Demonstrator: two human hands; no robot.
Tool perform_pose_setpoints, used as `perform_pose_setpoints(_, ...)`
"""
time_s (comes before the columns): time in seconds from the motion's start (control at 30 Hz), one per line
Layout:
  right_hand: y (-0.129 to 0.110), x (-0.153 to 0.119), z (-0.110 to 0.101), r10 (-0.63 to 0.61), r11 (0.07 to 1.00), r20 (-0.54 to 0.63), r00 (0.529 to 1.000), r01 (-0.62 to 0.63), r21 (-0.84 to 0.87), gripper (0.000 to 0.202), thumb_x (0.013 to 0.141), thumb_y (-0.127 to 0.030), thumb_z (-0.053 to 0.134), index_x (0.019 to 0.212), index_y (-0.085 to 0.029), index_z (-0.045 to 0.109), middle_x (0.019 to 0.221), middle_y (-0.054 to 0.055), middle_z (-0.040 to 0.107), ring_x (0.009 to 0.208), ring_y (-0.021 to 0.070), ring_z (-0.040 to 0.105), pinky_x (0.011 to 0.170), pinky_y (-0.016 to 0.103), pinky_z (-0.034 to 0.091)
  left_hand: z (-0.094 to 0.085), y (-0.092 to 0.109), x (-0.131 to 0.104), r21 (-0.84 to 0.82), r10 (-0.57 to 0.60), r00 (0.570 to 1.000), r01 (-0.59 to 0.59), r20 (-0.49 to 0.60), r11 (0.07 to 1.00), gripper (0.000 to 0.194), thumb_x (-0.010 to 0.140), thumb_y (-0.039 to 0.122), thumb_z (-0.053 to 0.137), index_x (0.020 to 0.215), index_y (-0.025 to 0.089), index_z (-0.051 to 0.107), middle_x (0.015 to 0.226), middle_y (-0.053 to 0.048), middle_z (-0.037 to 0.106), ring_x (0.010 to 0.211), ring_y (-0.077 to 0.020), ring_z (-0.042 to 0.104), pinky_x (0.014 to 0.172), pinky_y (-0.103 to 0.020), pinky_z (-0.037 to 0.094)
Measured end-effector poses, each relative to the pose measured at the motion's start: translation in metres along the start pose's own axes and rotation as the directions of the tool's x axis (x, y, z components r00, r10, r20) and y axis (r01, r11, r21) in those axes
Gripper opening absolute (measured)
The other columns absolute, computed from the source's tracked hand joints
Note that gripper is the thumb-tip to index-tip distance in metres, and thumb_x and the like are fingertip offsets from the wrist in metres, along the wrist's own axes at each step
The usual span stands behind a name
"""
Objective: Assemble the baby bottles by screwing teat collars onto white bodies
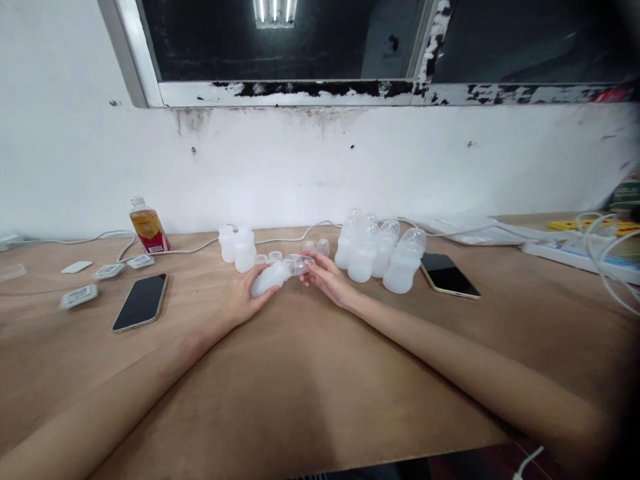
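Observation:
My left hand [246,293] is wrapped round a frosted white bottle [269,280], tilted with its neck to the right. At that neck, the fingers of my right hand [325,275] hold a clear dome cap [299,264]. Behind my hands lie small clear rings [275,256] and further clear domes [323,247]. Two white bottles without domes [245,250] stand to the left, behind my left hand. Several white bottles with clear domes [400,263] stand to the right of my right hand.
A phone [141,303] and small packets [80,296] lie at left, near a drink bottle [149,227]. Another phone [450,275] lies beside the capped bottles. White cables [200,247] run along the wall; a power strip [580,260] and plastic bag [465,229] are at right.

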State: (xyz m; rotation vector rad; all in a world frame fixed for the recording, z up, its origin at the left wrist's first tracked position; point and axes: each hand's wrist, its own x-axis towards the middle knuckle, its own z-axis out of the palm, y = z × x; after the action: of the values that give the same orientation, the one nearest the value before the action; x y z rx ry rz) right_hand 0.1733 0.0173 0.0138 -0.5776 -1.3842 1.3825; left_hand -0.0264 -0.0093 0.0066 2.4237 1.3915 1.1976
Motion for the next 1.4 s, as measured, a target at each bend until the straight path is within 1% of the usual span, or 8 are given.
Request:
perform_pose_setpoints(0.17,-0.003,0.000,-0.001,-0.019,0.989,0.037,0.999,0.024,-0.148,0.028,0.069,-0.035,0.056,0.093,-0.021,0.049,0.084,0.000,0.052,0.058,0.0080,0.050,0.050,0.022,0.038,0.000,0.001,-0.002,0.048,-0.009,1.000,0.009,0.015,0.999,0.043,0.073,0.046,0.045,0.110,0.023,0.042,0.102,-0.003,0.058,0.087,-0.0190,0.055,0.074,-0.030,0.044)
perform_pose_setpoints(0.33,-0.003,-0.004,0.000,-0.015,0.945,0.139,0.990,0.059,-0.320,0.037,0.070,-0.034,0.056,0.103,-0.021,0.044,0.062,-0.004,0.047,0.052,0.0082,0.044,0.049,0.022,0.036,0.001,0.004,-0.003,0.080,0.009,0.999,-0.012,0.043,0.997,0.044,0.072,0.048,0.046,0.108,0.024,0.043,0.097,-0.002,0.059,0.080,-0.0190,0.057,0.068,-0.030,0.045)
perform_pose_setpoints(0.43,-0.001,-0.007,-0.001,0.015,0.936,0.160,0.987,0.042,-0.350,0.037,0.072,-0.035,0.053,0.105,-0.022,0.041,0.059,-0.006,0.041,0.049,0.0071,0.039,0.047,0.020,0.032,0.001,0.007,-0.004,0.092,0.015,0.998,-0.020,0.059,0.996,0.044,0.071,0.049,0.047,0.107,0.023,0.044,0.092,-0.004,0.060,0.078,-0.0195,0.058,0.068,-0.031,0.045)
perform_pose_setpoints(0.6,0.000,-0.010,-0.002,0.050,0.909,0.169,0.984,0.026,-0.416,0.034,0.075,-0.037,0.048,0.105,-0.024,0.038,0.060,-0.006,0.036,0.050,0.0063,0.034,0.047,0.019,0.031,0.002,0.012,-0.003,0.103,0.022,0.996,-0.031,0.084,0.994,0.046,0.071,0.050,0.047,0.106,0.021,0.044,0.090,-0.005,0.061,0.077,-0.0203,0.059,0.066,-0.032,0.045)
perform_pose_setpoints(0.97,-0.016,-0.015,-0.001,0.044,0.840,0.189,0.981,0.066,-0.538,0.030,0.078,-0.037,0.045,0.104,-0.024,0.037,0.072,-0.003,0.041,0.061,0.0088,0.042,0.058,0.023,0.038,-0.010,0.020,0.007,-0.010,0.007,0.991,-0.005,0.132,1.000,0.045,0.066,0.050,0.053,0.098,0.019,0.053,0.091,-0.003,0.061,0.078,-0.0180,0.056,0.068,-0.028,0.043)
perform_pose_setpoints(1.1,-0.018,-0.016,0.002,-0.017,0.791,0.282,0.959,0.185,-0.583,0.029,0.078,-0.036,0.044,0.103,-0.023,0.037,0.096,0.003,0.042,0.078,0.0117,0.044,0.067,0.026,0.040,-0.013,0.021,0.010,-0.091,-0.036,0.973,0.058,0.229,0.994,0.044,0.066,0.049,0.055,0.097,0.017,0.055,0.089,-0.004,0.061,0.079,-0.0182,0.055,0.069,-0.029,0.043)
perform_pose_setpoints(1.27,-0.018,-0.020,0.003,0.010,0.737,0.305,0.952,0.199,-0.646,0.029,0.081,-0.036,0.040,0.105,-0.022,0.034,0.097,0.004,0.042,0.073,0.0116,0.044,0.063,0.025,0.040,-0.009,0.025,0.004,-0.254,-0.115,0.958,0.183,0.264,0.950,0.044,0.066,0.047,0.056,0.098,0.017,0.055,0.091,-0.004,0.061,0.083,-0.0194,0.055,0.075,-0.032,0.042)
perform_pose_setpoints(1.4,-0.027,-0.025,0.007,0.036,0.644,0.356,0.934,0.251,-0.723,0.027,0.083,-0.034,0.036,0.106,-0.021,0.033,0.101,0.006,0.043,0.073,0.0121,0.045,0.061,0.025,0.040,-0.010,0.028,0.002,-0.378,-0.182,0.906,0.333,0.383,0.864,0.040,0.066,0.046,0.056,0.092,0.016,0.057,0.086,-0.004,0.062,0.082,-0.0203,0.056,0.071,-0.031,0.044)
